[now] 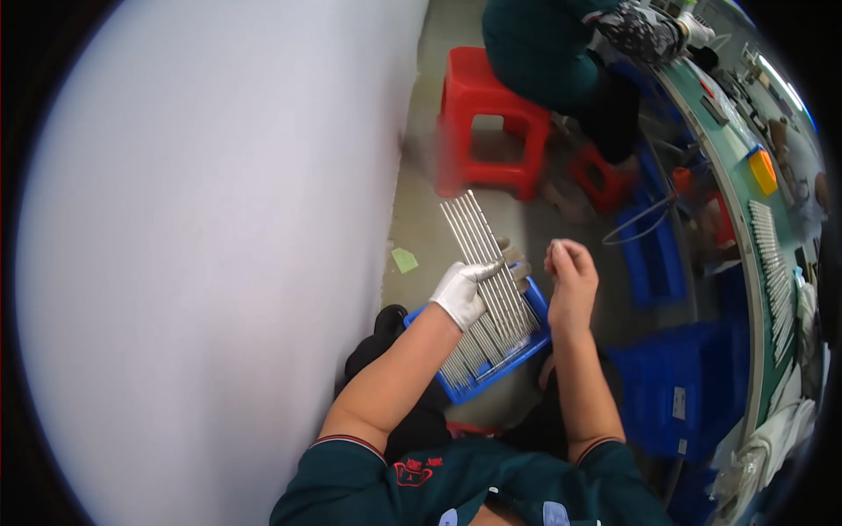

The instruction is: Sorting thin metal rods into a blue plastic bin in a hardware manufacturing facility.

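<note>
Dark green sleeves with red-trimmed cuffs come up from the lower edge, and both forearms reach out over a small blue tray [537, 309] resting on the person's lap. Long, thin metal rods [481, 254] lie side by side in a flat row across that tray, their far ends sticking out well beyond its rim toward the floor. The left hand [462, 291], in a white glove, is closed around the row about midway along, thumb on top. The right hand [570, 279] is bare and hovers just beside the rods to the right, fingers pinched together; whether anything is between the fingertips I cannot tell. Beyond the rods stands a red plastic stool [491, 123] with another person seated on it. A green workbench [732, 167] curves along the right, above blue crates [675, 394].
</note>
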Tool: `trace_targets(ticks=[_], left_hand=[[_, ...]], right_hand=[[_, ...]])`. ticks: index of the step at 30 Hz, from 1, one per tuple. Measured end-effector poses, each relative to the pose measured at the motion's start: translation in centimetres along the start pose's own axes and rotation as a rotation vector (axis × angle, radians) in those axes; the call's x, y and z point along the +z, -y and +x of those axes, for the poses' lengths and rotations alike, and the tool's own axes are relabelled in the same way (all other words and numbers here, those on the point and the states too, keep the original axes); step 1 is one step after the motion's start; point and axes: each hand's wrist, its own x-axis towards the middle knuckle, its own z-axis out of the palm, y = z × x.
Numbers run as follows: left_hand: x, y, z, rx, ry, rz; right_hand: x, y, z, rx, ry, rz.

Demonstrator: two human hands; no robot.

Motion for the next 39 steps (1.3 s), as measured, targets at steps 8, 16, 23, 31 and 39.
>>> trace_targets(ticks=[8,16,23,31,39], left_hand=[[-0.4,3.8,-1.1,-0.471,0.148,0.101],[-0.5,5.6,-2.1,-0.607,0.228,0.025],[0.1,5.2,-2.4,-0.633,0.257,0.011],[0.4,4.9,-2.1,-0.648,0.283,-0.007],[0.6,4.9,-1.9,-0.652,0.269,0.032]], right_hand=[[-1.0,1.0,5.1,0.024,0.195,-0.22],[-1.4,0.7,3.6,0.296,0.368,-0.326],[-1.7,1.3,3.1,0.23,0.429,-0.471],[-1.5,1.3,3.5,0.159,0.453,-0.513],[-1.8,1.2,3.6,0.166,0.436,-0.535]])
